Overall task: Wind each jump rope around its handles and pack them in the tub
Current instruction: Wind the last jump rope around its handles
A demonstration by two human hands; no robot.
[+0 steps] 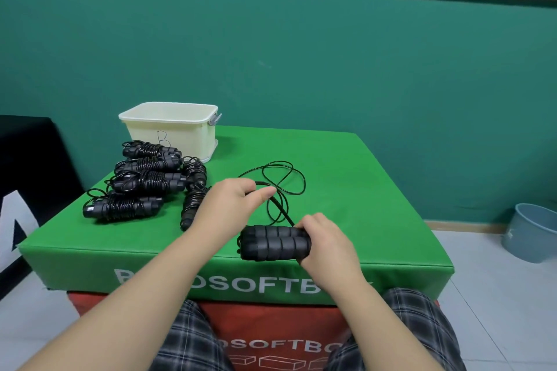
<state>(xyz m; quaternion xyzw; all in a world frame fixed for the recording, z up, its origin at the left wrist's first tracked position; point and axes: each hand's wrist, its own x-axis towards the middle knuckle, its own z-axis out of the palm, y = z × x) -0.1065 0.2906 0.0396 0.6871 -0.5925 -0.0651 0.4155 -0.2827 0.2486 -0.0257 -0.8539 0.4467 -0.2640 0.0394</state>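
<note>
The right hand (pixel 324 239) grips a pair of black foam handles (pixel 275 242), fingers curled round their right end, the two handles lying side by side and level at the near edge of the green soft box (pixel 361 190). No cord is wound round these handles yet. The left hand (pixel 232 205) sits just behind and to the left, pinching the thin black rope (pixel 283 181) between thumb and curled fingers. From that pinch one strand runs down to the handles in the right hand, and the rest of the rope trails away in loose, crossing loops on the green surface beyond both hands.

Over on the left side of the box lies a heap of wound jump ropes (pixel 141 184), each a black bundle with cord coiled tightly around its paired handles. Most lie crosswise in a rough stack, and two more point towards the person, partly hidden behind the left forearm. Behind the heap, at the far left corner of the box, stands the cream tub (pixel 171 129), upright, with a handwritten mark on its near wall; what is inside it cannot be made out from here.

The green box rests on a red box (pixel 271 328). Checked shorts (pixel 187 337) show at the bottom, and a blue-grey bucket (pixel 533 232) stands on the floor to the right.
</note>
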